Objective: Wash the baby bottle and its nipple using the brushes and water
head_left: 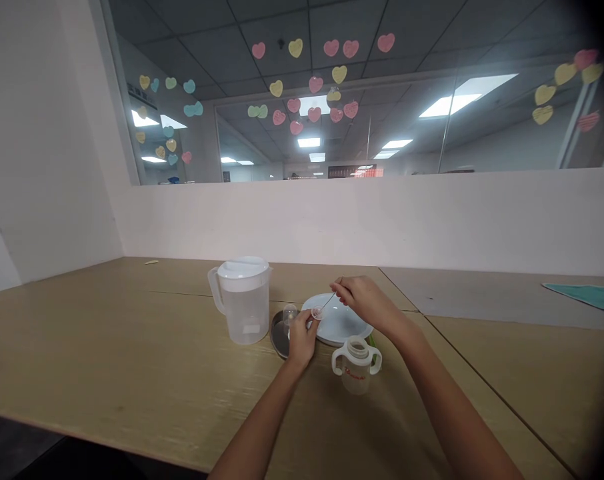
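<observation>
My left hand (302,338) pinches a small clear round piece (317,313), which looks like a baby bottle's nipple or collar. From above right, my right hand (362,298) grips a thin dark wire-like stick (328,301), its lower end at that piece. Whether the stick has bristles is too small to tell. Below both hands lies a white bowl (345,323). An open two-handled baby bottle (357,373) with red lettering stands upright in front of the bowl. Beside my left hand, a clear dome-shaped cap (290,315) sits at a dark round tray (279,337), partly hidden.
A lidded translucent pitcher (247,307) with liquid in it stands left of the tray. Something green (372,343) shows behind the bottle. A teal cloth (589,295) lies at the far right of the wooden table (132,347). A wall with a window is behind.
</observation>
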### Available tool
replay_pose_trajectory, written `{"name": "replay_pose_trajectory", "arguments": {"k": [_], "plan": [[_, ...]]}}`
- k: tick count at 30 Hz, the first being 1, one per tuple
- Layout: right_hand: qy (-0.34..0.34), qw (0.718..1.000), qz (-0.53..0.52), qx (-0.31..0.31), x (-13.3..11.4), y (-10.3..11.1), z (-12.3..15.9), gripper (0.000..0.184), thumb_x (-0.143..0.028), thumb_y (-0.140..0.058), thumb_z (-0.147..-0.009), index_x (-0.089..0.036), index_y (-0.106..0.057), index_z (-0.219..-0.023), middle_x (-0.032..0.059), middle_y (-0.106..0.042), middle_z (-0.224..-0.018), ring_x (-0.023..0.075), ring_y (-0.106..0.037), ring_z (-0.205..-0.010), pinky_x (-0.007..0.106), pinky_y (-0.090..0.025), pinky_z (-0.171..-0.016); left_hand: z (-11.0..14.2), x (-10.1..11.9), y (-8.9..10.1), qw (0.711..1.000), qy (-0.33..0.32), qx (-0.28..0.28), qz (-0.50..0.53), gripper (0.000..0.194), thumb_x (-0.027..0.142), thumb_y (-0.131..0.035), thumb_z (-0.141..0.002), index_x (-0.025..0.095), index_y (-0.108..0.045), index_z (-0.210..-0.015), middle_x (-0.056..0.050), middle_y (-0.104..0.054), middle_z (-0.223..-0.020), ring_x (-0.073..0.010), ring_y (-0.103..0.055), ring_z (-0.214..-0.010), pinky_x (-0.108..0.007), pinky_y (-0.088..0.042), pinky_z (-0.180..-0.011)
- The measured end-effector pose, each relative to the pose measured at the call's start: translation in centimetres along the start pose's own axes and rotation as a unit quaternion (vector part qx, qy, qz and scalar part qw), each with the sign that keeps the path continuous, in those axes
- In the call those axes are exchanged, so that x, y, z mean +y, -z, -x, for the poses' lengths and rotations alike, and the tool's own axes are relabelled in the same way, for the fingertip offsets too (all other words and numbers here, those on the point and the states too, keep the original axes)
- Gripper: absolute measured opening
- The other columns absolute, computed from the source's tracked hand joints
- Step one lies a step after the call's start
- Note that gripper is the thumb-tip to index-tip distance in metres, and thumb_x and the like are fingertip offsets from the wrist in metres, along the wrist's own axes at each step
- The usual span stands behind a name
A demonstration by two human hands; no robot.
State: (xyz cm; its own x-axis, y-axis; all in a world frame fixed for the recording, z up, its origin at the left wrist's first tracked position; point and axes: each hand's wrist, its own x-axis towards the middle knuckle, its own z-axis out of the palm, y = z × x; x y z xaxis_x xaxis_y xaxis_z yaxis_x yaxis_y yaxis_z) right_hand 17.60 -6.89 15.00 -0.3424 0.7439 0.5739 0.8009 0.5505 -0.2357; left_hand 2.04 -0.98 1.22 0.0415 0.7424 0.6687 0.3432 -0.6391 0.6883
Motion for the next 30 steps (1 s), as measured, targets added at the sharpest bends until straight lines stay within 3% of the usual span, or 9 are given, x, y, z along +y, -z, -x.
{"name": "replay_pose_trajectory", "arguments": {"k": [13,19,24,30], "plan": [[-0.042,0.999,0.003,-0.014,-0.4,0.9,0.3,0.04,-0.031,-0.035,-0.092,-0.017,-0.058,-0.063,0.0049,-0.063,-0.065,0.0135,-0.055,-0.058,0.024,-0.033,-0.058,-0.1,0.0,0.1,1.0,-0.005,0.002,-0.015,0.018,0.025,-0.051,-0.081,0.015,-0.065,-0.086,-0.005,-0.067,-0.084,-0.0156,-0.057,-0.075,-0.026,-0.041,-0.069],[-0.022,1.0,-0.001,-0.012,-0.2,0.6,0.3,0.042,-0.032,-0.036,-0.092,-0.017,-0.058,-0.059,0.005,-0.063,-0.063,0.0131,-0.054,-0.056,0.024,-0.033,-0.057,0.0,0.0,0.1,1.0,0.001,0.006,-0.022,0.019,0.027,-0.052,-0.081,0.016,-0.066,-0.088,-0.006,-0.067,-0.088,-0.0169,-0.058,-0.079,-0.028,-0.042,-0.074],[0.002,0.999,0.016,-0.029,-1.0,-1.0,0.0,0.039,-0.029,-0.039,-0.091,-0.016,-0.061,-0.062,0.0064,-0.065,-0.065,0.0129,-0.053,-0.056,0.024,-0.031,-0.055,-0.1,0.8,0.0,1.0,-0.02,0.002,-0.019,0.021,0.028,-0.05,-0.083,0.017,-0.066,-0.091,-0.006,-0.067,-0.094,-0.0192,-0.058,-0.088,-0.03,-0.041,-0.081],[0.014,0.997,0.05,-0.06,-0.7,-4.5,-0.6,0.037,-0.027,-0.039,-0.091,-0.016,-0.062,-0.064,0.0074,-0.064,-0.065,0.0132,-0.053,-0.057,0.025,-0.028,-0.054,-0.4,1.9,0.3,0.999,-0.03,0.014,-0.002,0.025,0.033,-0.047,-0.085,0.018,-0.066,-0.09,-0.006,-0.067,-0.09,-0.0193,-0.057,-0.083,-0.029,-0.041,-0.077]]}}
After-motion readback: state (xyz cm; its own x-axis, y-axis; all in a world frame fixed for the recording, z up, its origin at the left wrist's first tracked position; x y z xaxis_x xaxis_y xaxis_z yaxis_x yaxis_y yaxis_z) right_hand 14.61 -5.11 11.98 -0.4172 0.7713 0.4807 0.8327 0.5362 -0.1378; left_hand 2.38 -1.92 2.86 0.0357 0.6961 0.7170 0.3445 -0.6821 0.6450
